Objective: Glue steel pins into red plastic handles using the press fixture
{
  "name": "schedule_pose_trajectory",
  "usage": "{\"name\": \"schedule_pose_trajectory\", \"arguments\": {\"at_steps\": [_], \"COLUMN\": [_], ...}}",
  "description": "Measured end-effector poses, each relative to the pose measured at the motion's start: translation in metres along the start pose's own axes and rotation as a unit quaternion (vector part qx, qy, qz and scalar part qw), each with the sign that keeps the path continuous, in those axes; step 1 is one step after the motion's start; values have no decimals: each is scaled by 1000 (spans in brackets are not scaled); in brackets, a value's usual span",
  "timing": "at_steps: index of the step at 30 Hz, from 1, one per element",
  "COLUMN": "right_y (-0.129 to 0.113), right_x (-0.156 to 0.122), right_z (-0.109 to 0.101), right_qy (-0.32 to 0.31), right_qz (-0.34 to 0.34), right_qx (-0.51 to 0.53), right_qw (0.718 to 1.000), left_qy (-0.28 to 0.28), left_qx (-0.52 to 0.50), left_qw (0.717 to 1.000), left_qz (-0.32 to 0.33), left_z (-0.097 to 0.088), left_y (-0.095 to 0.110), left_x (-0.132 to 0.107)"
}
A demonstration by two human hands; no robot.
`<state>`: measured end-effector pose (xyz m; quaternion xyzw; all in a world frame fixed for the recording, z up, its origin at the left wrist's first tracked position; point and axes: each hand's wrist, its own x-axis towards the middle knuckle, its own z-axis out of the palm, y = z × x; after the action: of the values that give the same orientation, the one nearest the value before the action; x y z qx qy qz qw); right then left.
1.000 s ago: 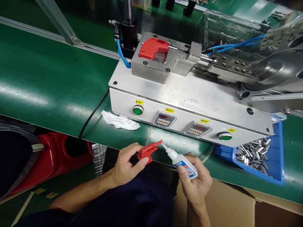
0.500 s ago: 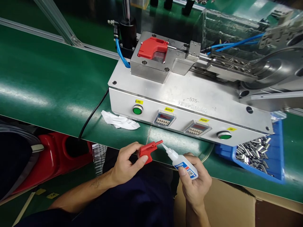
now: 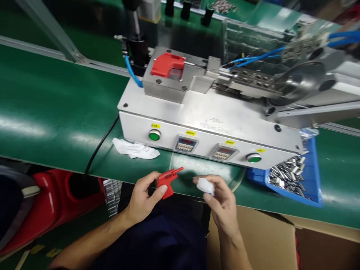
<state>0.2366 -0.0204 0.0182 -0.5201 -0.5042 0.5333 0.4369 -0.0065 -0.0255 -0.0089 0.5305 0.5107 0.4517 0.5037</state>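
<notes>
My left hand (image 3: 144, 197) pinches a red plastic pistol-shaped part (image 3: 166, 183) between thumb and fingers, its thin red stem pointing up and to the right. To the right, my right hand (image 3: 223, 200) is closed around a white glue bottle (image 3: 206, 186); the bottle is tilted so that its printed label and nozzle do not show. A gap separates bottle and part, both over the front edge of the green bench. Behind them, a similar red part (image 3: 168, 64) sits in the metal block (image 3: 165, 92) on the machine, with a metal rod at its right end.
The grey machine box (image 3: 180, 118) has green buttons (image 3: 154, 135) and small digital counters (image 3: 186, 144) on its front. A crumpled white cloth (image 3: 136, 149) lies before it. At right stands a blue bin (image 3: 316, 180) of metal sleeves. Below is a cardboard box (image 3: 261, 232); red stools (image 3: 53, 195) stand at left.
My right hand has turned the glue bottle, drawing its nozzle away from the red part's stem. The left hand keeps its hold. The whole view has shifted a little.
</notes>
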Motion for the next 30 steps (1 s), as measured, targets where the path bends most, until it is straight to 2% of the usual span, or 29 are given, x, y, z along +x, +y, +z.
{"name": "schedule_pose_trajectory", "arguments": {"at_steps": [2,4,8,12,15,16,18,20,21,22,23,26,30], "right_y": [-2,-2,11,14,-5,-14,-31,-43,-47,-48,-47,-39,-28], "right_x": [1,3,4,-6,-16,-18,-13,1,11,23,34,62,71], "right_z": [6,12,14,2,-29,-46,-88,-134,-156,-175,-190,-213,-206], "right_qy": [-14,3,39,10,-10,4,87,166,192,201,200,181,158], "right_qz": [-13,-39,-111,-121,-160,-176,-181,-121,-56,18,52,110,131], "right_qx": [-20,-98,-264,-292,-277,-280,-325,-403,-454,-506,-525,-563,-605], "right_qw": [1000,994,957,949,947,944,924,892,868,839,825,799,769], "left_qy": [4,19,57,63,51,44,32,27,25,21,14,3,5], "left_qx": [10,19,43,68,74,76,79,77,75,73,70,65,68], "left_qw": [1000,999,994,991,989,988,988,987,987,987,988,990,991], "left_qz": [-20,-44,-78,-94,-118,-126,-133,-135,-137,-138,-139,-128,-116], "left_z": [-1,-3,-13,-27,-35,-37,-38,-36,-35,-34,-33,-31,-29], "left_y": [-4,-9,-26,-50,-65,-68,-71,-72,-72,-72,-73,-73,-70], "left_x": [-5,-10,-12,-9,-7,-6,-4,-1,0,1,2,3,1]}}
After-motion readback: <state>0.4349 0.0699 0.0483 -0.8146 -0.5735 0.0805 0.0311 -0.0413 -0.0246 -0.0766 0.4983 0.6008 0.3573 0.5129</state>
